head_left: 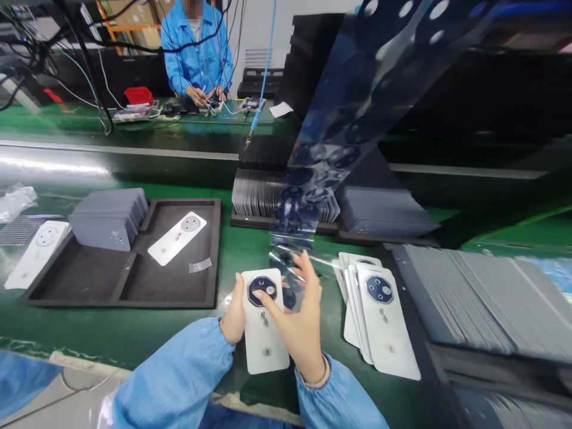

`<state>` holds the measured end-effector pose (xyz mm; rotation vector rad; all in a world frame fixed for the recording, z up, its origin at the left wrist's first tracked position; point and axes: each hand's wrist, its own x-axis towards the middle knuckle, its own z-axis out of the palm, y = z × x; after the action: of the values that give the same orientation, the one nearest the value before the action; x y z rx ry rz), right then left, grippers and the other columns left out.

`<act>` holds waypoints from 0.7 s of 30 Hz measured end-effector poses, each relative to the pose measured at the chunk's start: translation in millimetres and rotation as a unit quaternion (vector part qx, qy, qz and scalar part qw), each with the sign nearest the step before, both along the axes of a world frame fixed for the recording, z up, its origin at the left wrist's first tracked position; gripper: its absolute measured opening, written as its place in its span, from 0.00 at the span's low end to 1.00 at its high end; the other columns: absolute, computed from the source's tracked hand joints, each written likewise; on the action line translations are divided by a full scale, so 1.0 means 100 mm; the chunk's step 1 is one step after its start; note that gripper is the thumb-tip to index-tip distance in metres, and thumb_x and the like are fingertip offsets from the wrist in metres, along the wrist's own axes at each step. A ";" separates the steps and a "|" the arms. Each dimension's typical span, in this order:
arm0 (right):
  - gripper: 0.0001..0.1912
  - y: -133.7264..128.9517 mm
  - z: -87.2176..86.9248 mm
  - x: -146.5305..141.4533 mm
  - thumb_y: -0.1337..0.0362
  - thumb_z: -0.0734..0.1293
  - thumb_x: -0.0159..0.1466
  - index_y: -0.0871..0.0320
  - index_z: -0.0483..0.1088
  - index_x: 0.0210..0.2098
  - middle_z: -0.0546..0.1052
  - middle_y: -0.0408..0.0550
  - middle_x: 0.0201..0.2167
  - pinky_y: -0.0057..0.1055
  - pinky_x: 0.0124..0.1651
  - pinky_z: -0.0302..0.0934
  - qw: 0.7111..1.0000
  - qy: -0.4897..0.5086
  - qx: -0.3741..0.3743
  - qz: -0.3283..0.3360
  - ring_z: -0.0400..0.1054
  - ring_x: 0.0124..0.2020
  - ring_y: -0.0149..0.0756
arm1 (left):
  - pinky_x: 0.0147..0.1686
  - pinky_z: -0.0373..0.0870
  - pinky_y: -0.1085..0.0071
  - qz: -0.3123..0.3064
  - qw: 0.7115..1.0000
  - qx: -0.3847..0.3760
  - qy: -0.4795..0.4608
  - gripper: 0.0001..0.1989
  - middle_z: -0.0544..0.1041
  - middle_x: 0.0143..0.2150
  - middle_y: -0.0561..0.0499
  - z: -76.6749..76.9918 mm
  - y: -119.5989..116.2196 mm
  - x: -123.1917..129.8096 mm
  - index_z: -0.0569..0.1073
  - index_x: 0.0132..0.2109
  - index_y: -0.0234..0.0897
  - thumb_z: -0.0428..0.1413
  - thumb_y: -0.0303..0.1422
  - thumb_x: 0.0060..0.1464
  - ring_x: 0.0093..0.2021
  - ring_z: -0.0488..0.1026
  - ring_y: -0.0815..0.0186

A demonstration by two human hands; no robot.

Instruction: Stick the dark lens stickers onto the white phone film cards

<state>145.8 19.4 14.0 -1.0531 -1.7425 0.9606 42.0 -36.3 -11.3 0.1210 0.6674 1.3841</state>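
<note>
Right now, the left hand point(232, 319) has its grip closed on a white, rounded-corner rectangular panel point(264, 339), thumb along the left edge. That panel is up at the near middle, over the green desk point(245, 250), with a dark blue, near-round patch point(261, 281) at its far end. And look at the right hand point(304, 322): its grip is spread wide, thumb down on the patch, index finger raised. Just beside those fingers comes a clear plastic strip with dark round shapes point(330, 119), slanting from the far right; whether they touch it, I can't tell.

Over on the right, a fanned pile of white panels with dark patches point(379, 333) lies beside long rows of grey panels point(469, 292). Across on the left, a black two-compartment tray point(217, 250) carries a loose white panel with a grey disc point(176, 241) and a small clear scrap point(199, 266) in its right compartment, a grey-blue block of panels point(105, 220) at the far left. And on the far side, a co-worker in blue point(196, 53) has both hands low over small parts.
</note>
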 end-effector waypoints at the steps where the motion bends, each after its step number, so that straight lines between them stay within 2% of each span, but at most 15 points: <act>1: 0.43 0.01 0.00 0.00 0.59 0.73 0.57 0.50 0.52 0.67 0.67 0.55 0.60 0.45 0.52 0.65 0.999 0.011 -0.028 0.019 0.63 0.57 0.48 | 0.53 0.67 0.50 -0.002 1.000 -0.006 -0.001 0.48 0.81 0.43 0.32 0.01 0.00 0.00 0.71 0.58 0.24 0.40 0.66 0.53 0.50 0.76 0.43; 4: 0.26 0.04 0.02 -0.01 0.58 0.73 0.57 0.54 0.69 0.53 0.77 0.51 0.47 0.39 0.46 0.68 0.992 0.037 -0.103 0.057 0.72 0.45 0.43 | 0.52 0.68 0.52 -0.012 0.999 -0.035 0.007 0.46 0.81 0.42 0.32 0.00 0.00 -0.02 0.74 0.54 0.24 0.42 0.64 0.54 0.49 0.77 0.43; 6: 0.16 0.05 0.04 -0.02 0.56 0.73 0.57 0.56 0.73 0.41 0.79 0.48 0.37 0.35 0.39 0.69 0.987 0.047 -0.140 0.060 0.73 0.36 0.40 | 0.51 0.69 0.54 -0.024 0.999 -0.044 0.013 0.44 0.82 0.40 0.34 0.00 0.00 -0.02 0.75 0.51 0.25 0.45 0.64 0.53 0.48 0.77 0.44; 8: 0.13 0.05 0.05 -0.02 0.54 0.72 0.57 0.56 0.73 0.35 0.78 0.45 0.31 0.33 0.36 0.68 0.981 0.072 -0.173 0.051 0.73 0.33 0.38 | 0.51 0.69 0.55 -0.031 0.999 -0.032 0.020 0.41 0.82 0.40 0.35 0.01 0.01 -0.02 0.77 0.49 0.26 0.50 0.63 0.51 0.48 0.77 0.45; 11: 0.13 0.07 0.04 0.00 0.53 0.71 0.59 0.57 0.74 0.34 0.79 0.46 0.31 0.33 0.39 0.68 0.968 0.119 -0.214 0.050 0.73 0.34 0.39 | 0.51 0.69 0.57 -0.024 0.999 -0.005 0.038 0.39 0.83 0.40 0.37 0.06 0.04 0.00 0.78 0.45 0.28 0.57 0.63 0.45 0.48 0.77 0.46; 15: 0.16 0.09 -0.02 0.05 0.50 0.69 0.60 0.57 0.76 0.37 0.80 0.49 0.36 0.37 0.44 0.68 0.951 0.152 -0.258 0.078 0.74 0.38 0.42 | 0.42 0.71 0.63 0.012 0.990 -0.040 0.134 0.35 0.83 0.34 0.41 0.11 0.04 0.02 0.79 0.42 0.29 0.61 0.60 0.43 0.38 0.79 0.53; 18: 0.18 0.09 -0.05 0.09 0.49 0.68 0.61 0.56 0.76 0.42 0.80 0.50 0.43 0.40 0.48 0.67 0.943 0.160 -0.275 0.100 0.73 0.44 0.45 | 0.34 0.70 0.68 0.033 0.964 -0.068 0.254 0.29 0.82 0.30 0.44 0.11 0.03 0.01 0.80 0.39 0.30 0.62 0.55 0.46 0.31 0.77 0.60; 21: 0.22 0.05 -0.08 0.12 0.48 0.68 0.62 0.55 0.75 0.48 0.78 0.51 0.50 0.40 0.52 0.66 0.947 0.156 -0.264 0.098 0.71 0.50 0.47 | 0.31 0.67 0.71 0.052 0.937 -0.064 0.338 0.28 0.81 0.29 0.46 0.10 0.04 -0.01 0.79 0.36 0.30 0.63 0.54 0.46 0.29 0.75 0.63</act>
<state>157.7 24.4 6.4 -0.9891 -1.3715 1.6884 40.9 -32.8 -1.4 0.4783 1.3496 1.3920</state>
